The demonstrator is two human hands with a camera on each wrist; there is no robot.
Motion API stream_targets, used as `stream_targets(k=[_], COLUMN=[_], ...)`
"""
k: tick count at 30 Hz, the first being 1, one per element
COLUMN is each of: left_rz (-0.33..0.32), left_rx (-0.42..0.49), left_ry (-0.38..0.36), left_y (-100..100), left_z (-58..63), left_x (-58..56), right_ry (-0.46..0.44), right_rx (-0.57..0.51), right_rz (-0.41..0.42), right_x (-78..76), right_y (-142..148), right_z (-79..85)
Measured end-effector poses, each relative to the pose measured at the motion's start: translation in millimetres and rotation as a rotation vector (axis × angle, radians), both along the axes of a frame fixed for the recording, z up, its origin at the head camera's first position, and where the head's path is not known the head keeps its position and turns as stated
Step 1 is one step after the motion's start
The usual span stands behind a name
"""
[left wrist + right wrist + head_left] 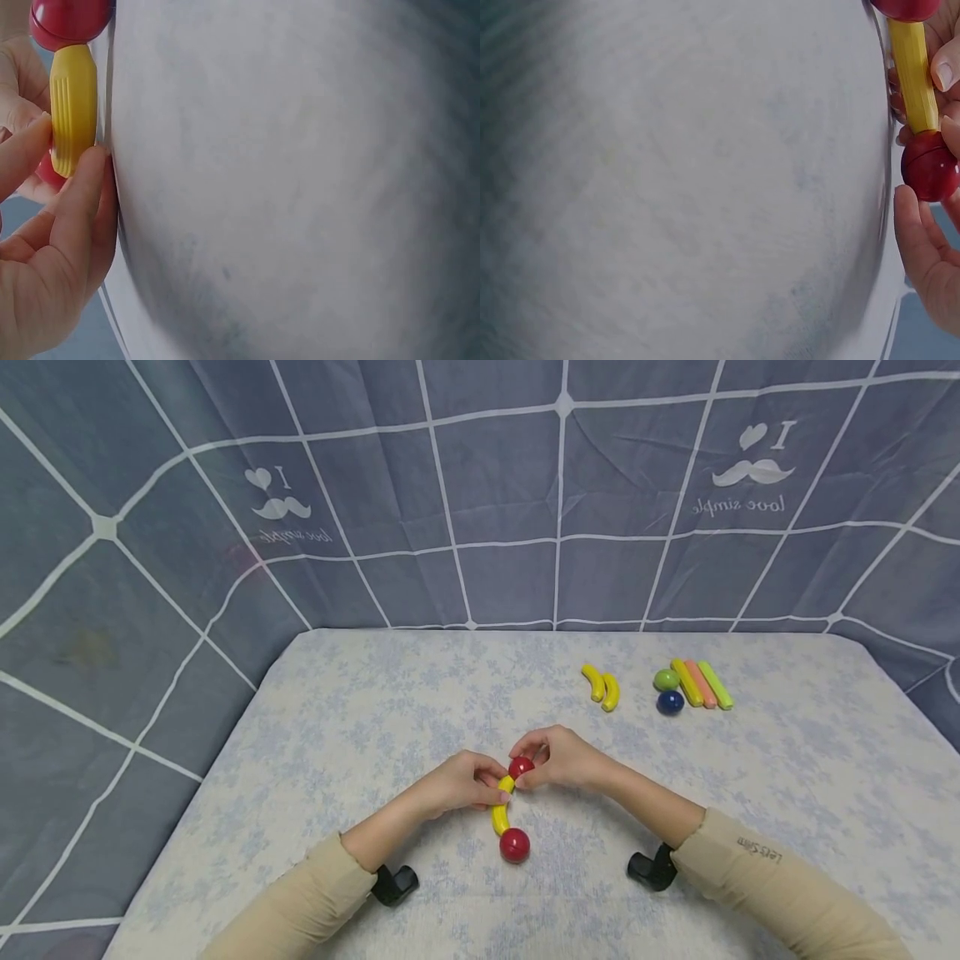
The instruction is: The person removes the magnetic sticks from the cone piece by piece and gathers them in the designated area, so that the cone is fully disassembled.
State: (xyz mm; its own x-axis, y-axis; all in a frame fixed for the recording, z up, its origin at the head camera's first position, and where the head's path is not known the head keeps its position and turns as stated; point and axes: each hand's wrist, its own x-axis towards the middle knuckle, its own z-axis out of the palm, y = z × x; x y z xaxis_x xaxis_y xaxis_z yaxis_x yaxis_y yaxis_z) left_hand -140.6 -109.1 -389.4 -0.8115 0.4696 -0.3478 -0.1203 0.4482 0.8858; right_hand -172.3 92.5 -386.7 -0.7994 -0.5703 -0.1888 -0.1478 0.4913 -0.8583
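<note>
A curved yellow rod (500,818) lies low over the table, with a red ball (514,846) at its near end and a second red ball (521,767) at its far end. My left hand (462,783) pinches the yellow rod near its upper part between thumb and fingers. With thumb and fingertips, my right hand (564,758) holds the far red ball against the rod's end. In the right wrist view the ball (930,166) meets the rod (913,75); fingers partly cover both. The left wrist view shows the rod's ridged side (73,105).
Two curved yellow rods (611,692) lie farther back, right of centre. Beside them are a green ball (666,680), a dark blue ball (670,702) and straight yellow (687,683), pink (701,684) and lime (716,685) sticks. A grey curtain (495,510) stands behind the table (360,693).
</note>
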Motion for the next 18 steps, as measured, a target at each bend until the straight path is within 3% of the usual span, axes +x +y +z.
stream_targets(k=[12, 18], left_rz=[0.003, 0.015], left_rx=[0.06, 0.064], left_ry=[-0.071, -0.089], left_y=[5.1, 7.6], left_z=[0.1, 1.6], left_x=[-0.6, -1.2], right_ry=[-0.017, -0.089], right_rx=[-0.012, -0.053], right_rz=[-0.002, -0.026], right_x=[-2.0, -3.8], right_y=[4.2, 6.3], right_z=[2.2, 2.0])
